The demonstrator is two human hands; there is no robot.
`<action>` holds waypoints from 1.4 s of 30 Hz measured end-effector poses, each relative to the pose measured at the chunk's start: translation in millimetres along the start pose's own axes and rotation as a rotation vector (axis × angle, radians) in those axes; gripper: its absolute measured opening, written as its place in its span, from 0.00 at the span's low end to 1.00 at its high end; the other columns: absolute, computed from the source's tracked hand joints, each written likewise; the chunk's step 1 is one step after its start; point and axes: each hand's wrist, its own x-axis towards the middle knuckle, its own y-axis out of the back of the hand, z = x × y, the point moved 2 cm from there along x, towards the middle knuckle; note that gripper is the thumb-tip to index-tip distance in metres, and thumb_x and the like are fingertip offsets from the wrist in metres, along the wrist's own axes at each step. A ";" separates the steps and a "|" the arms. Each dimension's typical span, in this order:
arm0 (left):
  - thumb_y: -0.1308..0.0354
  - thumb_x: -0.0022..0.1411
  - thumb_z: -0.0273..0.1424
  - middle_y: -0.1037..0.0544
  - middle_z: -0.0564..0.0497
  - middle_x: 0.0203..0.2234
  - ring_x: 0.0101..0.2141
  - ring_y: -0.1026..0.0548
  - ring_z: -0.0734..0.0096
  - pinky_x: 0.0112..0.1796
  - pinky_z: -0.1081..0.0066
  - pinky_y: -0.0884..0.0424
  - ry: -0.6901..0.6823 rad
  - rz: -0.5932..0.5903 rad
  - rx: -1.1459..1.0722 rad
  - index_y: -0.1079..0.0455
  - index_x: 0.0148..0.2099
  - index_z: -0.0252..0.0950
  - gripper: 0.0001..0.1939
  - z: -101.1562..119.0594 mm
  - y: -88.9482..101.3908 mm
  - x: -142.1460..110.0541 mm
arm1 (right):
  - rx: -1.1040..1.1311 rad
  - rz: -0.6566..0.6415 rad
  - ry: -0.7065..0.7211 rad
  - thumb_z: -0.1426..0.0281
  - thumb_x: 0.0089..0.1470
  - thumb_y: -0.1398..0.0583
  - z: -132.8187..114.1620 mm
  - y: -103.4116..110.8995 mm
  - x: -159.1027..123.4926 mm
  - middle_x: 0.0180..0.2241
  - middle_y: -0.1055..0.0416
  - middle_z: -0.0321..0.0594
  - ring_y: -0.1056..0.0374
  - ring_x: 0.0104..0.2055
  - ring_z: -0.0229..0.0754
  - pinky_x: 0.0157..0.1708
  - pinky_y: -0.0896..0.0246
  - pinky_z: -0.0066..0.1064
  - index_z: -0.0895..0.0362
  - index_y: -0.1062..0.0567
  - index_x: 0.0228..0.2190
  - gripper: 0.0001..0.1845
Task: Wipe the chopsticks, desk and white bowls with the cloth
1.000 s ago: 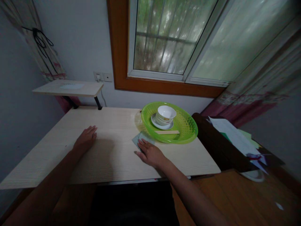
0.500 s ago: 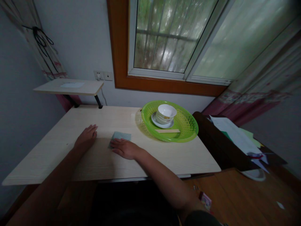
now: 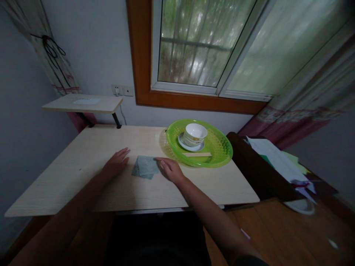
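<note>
A folded grey-green cloth (image 3: 146, 166) lies flat on the pale wooden table (image 3: 83, 192), its layers slightly offset. My right hand (image 3: 172, 170) is just right of the cloth, fingers stretched towards its upper right corner; whether a fingertip touches it is hard to see. To the left of the cloth, my left hand (image 3: 115, 162) is held low at the tabletop with its fingers extended and nothing in it. Beyond my right hand stands a green plastic basket (image 3: 220, 142) with stacked white bowls (image 3: 195, 133) on a saucer (image 3: 191, 148) and light chopsticks (image 3: 196, 154).
A small raised shelf (image 3: 61, 104) with a paper sheet (image 3: 87, 101) on it stands at the back left. Behind the table are a wall socket (image 3: 117, 89) and a window. A dark brown piece of furniture (image 3: 246, 168) holding papers (image 3: 270, 153) adjoins the right side.
My right hand has come off the cloth and shifted right, so more of the cloth shows. My left hand has moved right, closer to the cloth.
</note>
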 end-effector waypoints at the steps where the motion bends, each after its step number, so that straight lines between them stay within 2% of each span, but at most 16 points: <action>1: 0.54 0.81 0.38 0.29 0.40 0.76 0.75 0.31 0.52 0.74 0.48 0.34 -0.098 0.008 -0.018 0.27 0.76 0.37 0.30 17.1 -4.4 0.6 | -0.004 0.036 -0.023 0.53 0.81 0.47 2.2 4.8 -1.7 0.57 0.14 0.45 0.17 0.60 0.52 0.66 0.24 0.49 0.49 0.13 0.58 0.26; 3: 0.52 0.83 0.39 0.30 0.41 0.77 0.77 0.35 0.50 0.75 0.46 0.36 -0.299 -0.019 -0.041 0.27 0.77 0.40 0.28 52.2 -14.8 -0.3 | -0.004 0.088 -0.033 0.53 0.80 0.47 3.8 11.1 -4.3 0.54 0.13 0.45 0.16 0.58 0.52 0.64 0.23 0.48 0.49 0.12 0.54 0.25; 5: 0.52 0.84 0.39 0.30 0.42 0.77 0.78 0.37 0.51 0.75 0.44 0.38 -0.497 -0.107 -0.069 0.29 0.78 0.43 0.28 82.6 -26.1 -3.1 | -0.001 0.111 -0.010 0.54 0.80 0.46 2.0 13.4 -6.0 0.52 0.13 0.45 0.16 0.56 0.52 0.62 0.22 0.47 0.50 0.12 0.52 0.25; 6: 0.53 0.85 0.39 0.30 0.42 0.76 0.78 0.36 0.52 0.75 0.43 0.38 -0.584 -0.147 -0.084 0.29 0.78 0.45 0.27 93.9 -31.0 -4.5 | -0.002 0.107 0.007 0.54 0.80 0.46 0.4 13.4 -6.5 0.52 0.12 0.46 0.16 0.55 0.52 0.61 0.22 0.46 0.50 0.12 0.52 0.24; 8: 0.54 0.86 0.41 0.30 0.41 0.76 0.78 0.36 0.53 0.75 0.42 0.40 -0.655 -0.178 -0.091 0.30 0.78 0.45 0.27 105.0 -37.6 -4.6 | -0.009 0.089 0.036 0.54 0.79 0.45 -3.0 12.6 -7.3 0.51 0.12 0.46 0.16 0.55 0.51 0.60 0.22 0.45 0.50 0.12 0.52 0.24; 10: 0.56 0.87 0.41 0.30 0.40 0.76 0.78 0.36 0.53 0.75 0.42 0.41 -0.618 -0.170 -0.067 0.30 0.79 0.43 0.28 101.1 -38.9 -0.3 | -0.019 0.079 0.048 0.55 0.79 0.45 -5.0 12.1 -7.7 0.51 0.12 0.46 0.16 0.55 0.51 0.60 0.22 0.45 0.50 0.12 0.52 0.24; 12: 0.57 0.87 0.42 0.31 0.39 0.77 0.78 0.36 0.54 0.75 0.44 0.40 -0.511 -0.162 -0.020 0.30 0.78 0.41 0.29 84.1 -34.0 7.0 | -0.021 0.080 0.049 0.55 0.80 0.45 -5.2 12.3 -7.7 0.50 0.12 0.47 0.16 0.54 0.51 0.59 0.22 0.45 0.50 0.12 0.51 0.23; 17: 0.60 0.85 0.45 0.32 0.44 0.78 0.79 0.38 0.57 0.76 0.50 0.41 -0.198 -0.214 0.058 0.28 0.78 0.43 0.32 11.7 -1.0 14.7 | -0.007 0.089 0.022 0.54 0.80 0.46 -3.3 13.6 -7.1 0.47 0.12 0.47 0.16 0.51 0.51 0.56 0.21 0.44 0.51 0.12 0.51 0.25; 20: 0.63 0.84 0.47 0.33 0.46 0.78 0.79 0.39 0.56 0.75 0.48 0.41 -0.085 -0.220 0.055 0.28 0.78 0.42 0.35 -26.3 19.3 0.0 | -0.008 0.077 -0.003 0.52 0.79 0.46 -4.2 13.6 -6.5 0.44 0.12 0.47 0.16 0.48 0.51 0.53 0.21 0.44 0.52 0.12 0.50 0.27; 23: 0.62 0.82 0.49 0.30 0.44 0.76 0.78 0.37 0.52 0.75 0.45 0.39 -0.062 -0.188 0.042 0.26 0.76 0.41 0.37 -41.0 30.3 -25.5 | -0.009 0.072 -0.015 0.49 0.79 0.47 -6.1 13.9 -5.7 0.42 0.12 0.46 0.16 0.46 0.50 0.52 0.22 0.43 0.52 0.12 0.50 0.28; 26: 0.59 0.82 0.52 0.29 0.46 0.76 0.77 0.36 0.51 0.74 0.45 0.37 -0.102 -0.191 0.028 0.26 0.77 0.45 0.35 -30.3 31.3 -52.3 | -0.008 0.089 -0.020 0.48 0.80 0.47 -7.0 14.9 -5.0 0.40 0.13 0.46 0.17 0.44 0.50 0.50 0.22 0.42 0.52 0.12 0.49 0.29; 29: 0.57 0.83 0.53 0.31 0.50 0.77 0.78 0.37 0.51 0.76 0.45 0.40 -0.214 -0.266 0.000 0.28 0.78 0.50 0.33 -2.9 25.6 -72.2 | 0.005 0.099 -0.019 0.49 0.80 0.47 -7.1 15.2 -4.8 0.39 0.13 0.45 0.17 0.42 0.50 0.49 0.23 0.41 0.53 0.12 0.48 0.29; 33: 0.56 0.85 0.51 0.35 0.52 0.79 0.80 0.41 0.54 0.78 0.48 0.46 -0.386 -0.332 -0.048 0.35 0.82 0.51 0.32 35.6 12.6 -76.2 | 0.037 0.124 -0.022 0.49 0.80 0.46 -7.3 14.7 -5.3 0.37 0.14 0.44 0.17 0.38 0.48 0.47 0.23 0.41 0.53 0.12 0.47 0.29; 36: 0.56 0.85 0.49 0.34 0.49 0.78 0.79 0.40 0.54 0.78 0.48 0.47 -0.436 -0.327 -0.069 0.35 0.82 0.47 0.32 52.7 0.9 -56.7 | 0.054 0.142 -0.041 0.46 0.79 0.46 -8.4 14.9 -5.5 0.36 0.14 0.44 0.18 0.35 0.47 0.47 0.23 0.41 0.54 0.12 0.46 0.31; 39: 0.57 0.86 0.47 0.34 0.48 0.78 0.80 0.41 0.55 0.78 0.47 0.47 -0.447 -0.342 -0.073 0.34 0.82 0.47 0.31 59.9 -8.9 -22.7 | 0.063 0.142 -0.063 0.43 0.78 0.47 -9.9 15.3 -4.9 0.37 0.14 0.44 0.18 0.34 0.47 0.46 0.22 0.41 0.53 0.13 0.44 0.33; 42: 0.61 0.85 0.45 0.38 0.44 0.80 0.81 0.45 0.55 0.78 0.47 0.48 -0.379 -0.366 -0.060 0.37 0.83 0.41 0.34 59.5 -13.1 16.8 | 0.069 0.131 -0.065 0.42 0.78 0.47 -10.8 15.8 -4.3 0.35 0.14 0.44 0.18 0.33 0.47 0.45 0.22 0.40 0.53 0.13 0.43 0.33</action>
